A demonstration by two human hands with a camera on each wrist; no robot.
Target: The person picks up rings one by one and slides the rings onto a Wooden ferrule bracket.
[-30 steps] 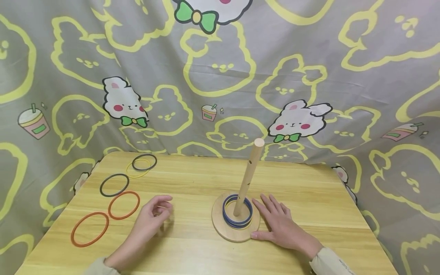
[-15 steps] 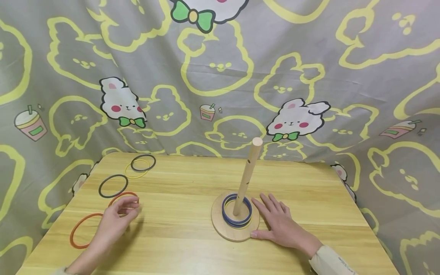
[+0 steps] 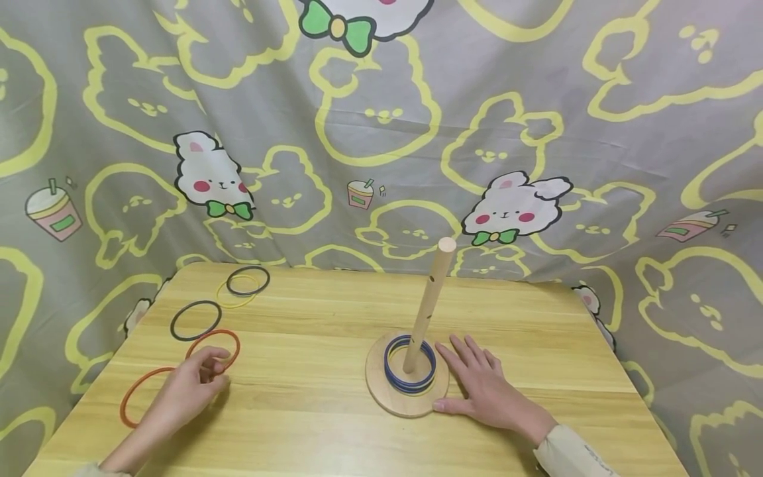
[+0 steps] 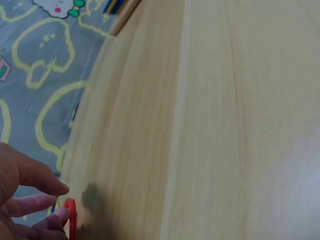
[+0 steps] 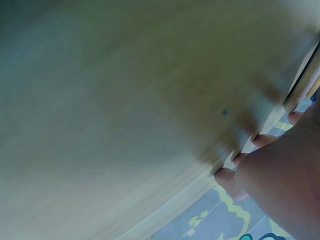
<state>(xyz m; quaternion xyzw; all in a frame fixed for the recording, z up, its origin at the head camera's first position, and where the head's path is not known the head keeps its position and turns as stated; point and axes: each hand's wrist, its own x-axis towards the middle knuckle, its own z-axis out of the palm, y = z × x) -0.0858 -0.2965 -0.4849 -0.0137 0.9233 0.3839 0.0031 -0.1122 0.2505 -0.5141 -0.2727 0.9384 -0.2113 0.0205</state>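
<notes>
My left hand [image 3: 192, 386] is over the near side of a red ring [image 3: 237, 344] on the left of the table, fingers bent and thumb apart from them. In the left wrist view, the red ring [image 4: 71, 217] shows beside the fingertips; whether they touch it is hard to tell. A second red ring [image 3: 128, 391] is partly hidden behind the left wrist. With fingers spread, my right hand [image 3: 485, 391] rests on the table, thumb at the edge of the round wooden base [image 3: 381, 394]. An upright wooden post [image 3: 430, 301] rises from it, with stacked blue rings [image 3: 389, 374] and some yellow around its foot.
Behind the red rings lies a dark ring [image 3: 173, 324]. Farther back, another dark ring [image 3: 268, 285] overlaps a yellow ring [image 3: 220, 298]. A patterned curtain [image 3: 286, 232] hangs at the table's [image 3: 322, 318] far edge.
My left hand has moved left from the table's middle to the red ring, then slightly down toward its near side. The right hand has stayed beside the base.
</notes>
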